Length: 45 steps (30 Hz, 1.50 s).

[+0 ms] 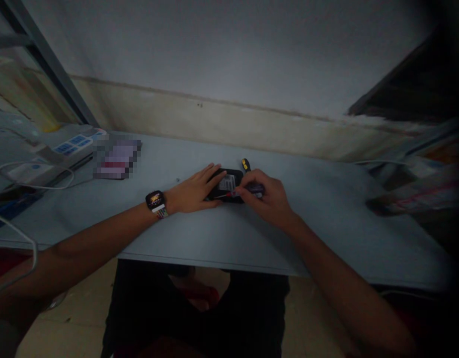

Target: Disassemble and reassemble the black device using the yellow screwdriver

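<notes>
Near the middle of the grey table (326,219) lies a small black device (229,183) with a pale label on top. The left hand (194,191) rests flat at its 9 o'clock end, fingers loosely spread and pressing on the casing. From 3 o'clock the right hand (268,199) has its fingers pinched together on a thin tool (229,194), possibly a small screwdriver in this dim light, with its reddish shaft lying across the device's near edge. A yellow-and-black handle (246,164) lies just beyond the device at 1 o'clock. A watch (155,201) sits on the left wrist. A white cable (13,174) loops far out at 9 o'clock.
</notes>
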Tool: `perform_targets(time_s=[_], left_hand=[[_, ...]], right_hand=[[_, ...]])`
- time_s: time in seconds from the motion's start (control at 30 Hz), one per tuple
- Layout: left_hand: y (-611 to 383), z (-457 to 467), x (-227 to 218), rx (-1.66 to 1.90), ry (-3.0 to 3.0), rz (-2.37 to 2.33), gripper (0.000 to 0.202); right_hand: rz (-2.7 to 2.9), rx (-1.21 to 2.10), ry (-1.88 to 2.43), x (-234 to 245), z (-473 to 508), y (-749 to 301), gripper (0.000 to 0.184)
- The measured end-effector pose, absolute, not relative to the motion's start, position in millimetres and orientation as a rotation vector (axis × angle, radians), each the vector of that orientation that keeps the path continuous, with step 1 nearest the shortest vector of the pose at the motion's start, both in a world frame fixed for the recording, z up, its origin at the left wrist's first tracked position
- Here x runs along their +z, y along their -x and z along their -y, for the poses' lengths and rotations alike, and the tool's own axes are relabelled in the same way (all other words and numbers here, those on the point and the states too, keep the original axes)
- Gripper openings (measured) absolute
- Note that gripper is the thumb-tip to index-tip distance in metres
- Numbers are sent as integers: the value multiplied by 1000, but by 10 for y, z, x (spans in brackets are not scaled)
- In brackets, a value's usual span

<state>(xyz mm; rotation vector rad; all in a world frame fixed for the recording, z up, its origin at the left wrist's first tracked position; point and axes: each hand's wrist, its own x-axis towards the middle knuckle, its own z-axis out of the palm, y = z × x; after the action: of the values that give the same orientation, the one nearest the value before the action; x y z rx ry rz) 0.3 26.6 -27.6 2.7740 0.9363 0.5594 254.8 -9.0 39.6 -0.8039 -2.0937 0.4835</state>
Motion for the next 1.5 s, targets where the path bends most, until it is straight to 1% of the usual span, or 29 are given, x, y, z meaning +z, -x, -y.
perform_targets(time_s=[0.27,0.57,0.9,1.5], left_hand=[[-1,-277,-280,575,-2793,-918,90],[3,-289,-317,646,-2763,-883,89],[-2,-279,-297,628,-2754,-895,90],[-11,-275,-292,626,-2733,-891,91]], right_hand=[[2162,410,812,361,66,-2602,11],[2205,511,888,413,118,-2567,13],[2273,419,735,407,118,-2583,17],[2368,295,749,442,182,-2568,16]])
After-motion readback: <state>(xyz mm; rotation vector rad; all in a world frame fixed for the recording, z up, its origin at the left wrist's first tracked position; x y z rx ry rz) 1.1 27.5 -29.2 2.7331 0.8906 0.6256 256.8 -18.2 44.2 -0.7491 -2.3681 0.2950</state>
